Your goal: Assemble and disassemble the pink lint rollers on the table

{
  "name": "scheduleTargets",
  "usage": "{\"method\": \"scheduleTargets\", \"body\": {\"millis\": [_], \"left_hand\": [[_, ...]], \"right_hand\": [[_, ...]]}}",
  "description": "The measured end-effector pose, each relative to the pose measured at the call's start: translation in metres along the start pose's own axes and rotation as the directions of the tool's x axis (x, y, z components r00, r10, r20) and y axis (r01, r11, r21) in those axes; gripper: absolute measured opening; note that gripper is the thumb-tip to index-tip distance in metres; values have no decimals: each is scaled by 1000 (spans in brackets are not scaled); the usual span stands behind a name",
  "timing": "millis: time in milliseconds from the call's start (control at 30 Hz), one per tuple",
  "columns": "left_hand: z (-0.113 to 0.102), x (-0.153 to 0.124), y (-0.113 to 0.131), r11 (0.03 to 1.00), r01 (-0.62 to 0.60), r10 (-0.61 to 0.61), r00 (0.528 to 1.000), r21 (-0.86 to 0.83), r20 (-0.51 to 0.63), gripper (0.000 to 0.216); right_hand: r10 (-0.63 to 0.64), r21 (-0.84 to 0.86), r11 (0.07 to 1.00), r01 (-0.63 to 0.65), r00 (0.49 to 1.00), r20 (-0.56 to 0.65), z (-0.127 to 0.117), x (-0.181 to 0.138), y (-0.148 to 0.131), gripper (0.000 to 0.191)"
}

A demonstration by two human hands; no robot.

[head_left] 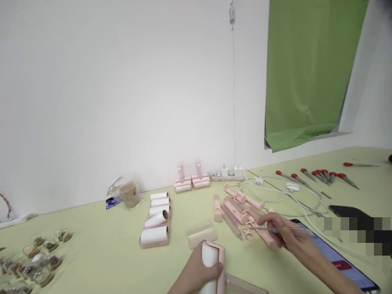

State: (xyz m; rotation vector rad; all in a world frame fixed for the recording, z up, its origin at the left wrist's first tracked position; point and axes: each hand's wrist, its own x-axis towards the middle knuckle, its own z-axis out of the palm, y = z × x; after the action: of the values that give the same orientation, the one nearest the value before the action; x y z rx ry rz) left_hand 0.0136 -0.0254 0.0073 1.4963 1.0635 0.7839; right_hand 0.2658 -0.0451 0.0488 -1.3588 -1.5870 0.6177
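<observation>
Near the front edge of the view, my left hand (197,269) is wrapped round a lint roller (210,255), a white roll in a pale pink holder. On the right, my right hand (284,230) is closed on a slim clear handle (298,231); its far end sticks out past the hand. Under and beside these fingers lies a pile of pink plastic parts (234,210) with clear tubes and hooks. A clear cover (202,235) rests on the table just beyond my left hand, and a clear tray-like piece (245,284) sits beside it.
White rolls (154,235) in pink holders form a row on the left. Pink roller sets (200,181) stand by the wall near a power strip (226,177). Cables, a tablet (333,253), a phone (349,211) and red-ended screwdrivers (321,175) occupy the right. Small domed ornaments (43,261) lie far left.
</observation>
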Motion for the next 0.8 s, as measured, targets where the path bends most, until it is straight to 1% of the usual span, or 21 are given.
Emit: {"method": "scheduleTargets", "body": {"millis": [33,100,167,233,300,367,433,533,600,633,700,800], "left_hand": [[2,2,0,996,-33,34,999,84,-12,30],[7,5,2,982,-75,79,997,173,-16,22],[11,6,5,976,-97,102,995,194,-14,19],[14,6,8,977,-111,111,994,184,12,20],[15,6,8,977,-125,121,992,171,35,22],[15,4,8,980,-128,120,991,153,62,26],[13,3,9,985,-115,103,990,128,95,30],[11,3,11,990,-100,88,989,95,117,34],[11,3,11,990,-107,98,991,93,94,35],[11,4,10,989,-107,100,992,98,73,34],[13,6,5,990,-97,95,995,103,22,32],[18,10,-3,996,-48,53,996,74,-69,25]], "right_hand": [[21,111,994,-27,998,56,7,-5,-4,38],[15,298,952,-73,981,193,28,-16,-13,33],[-5,397,911,-109,961,275,49,-26,-20,29],[-7,423,897,-128,953,303,63,-33,-25,29],[-5,396,910,-124,950,311,66,-36,-28,31],[-43,325,943,-73,940,337,61,-35,-31,31],[-127,234,971,40,920,371,53,-32,-36,29],[-252,102,968,230,875,413,47,-27,-40,25],[-314,11,940,341,853,417,51,-25,-37,22],[-333,-37,924,380,850,408,55,-25,-33,21],[-352,-109,902,418,857,376,66,-26,-22,20],[-392,-126,890,437,878,276,87,-28,2,18]]}}
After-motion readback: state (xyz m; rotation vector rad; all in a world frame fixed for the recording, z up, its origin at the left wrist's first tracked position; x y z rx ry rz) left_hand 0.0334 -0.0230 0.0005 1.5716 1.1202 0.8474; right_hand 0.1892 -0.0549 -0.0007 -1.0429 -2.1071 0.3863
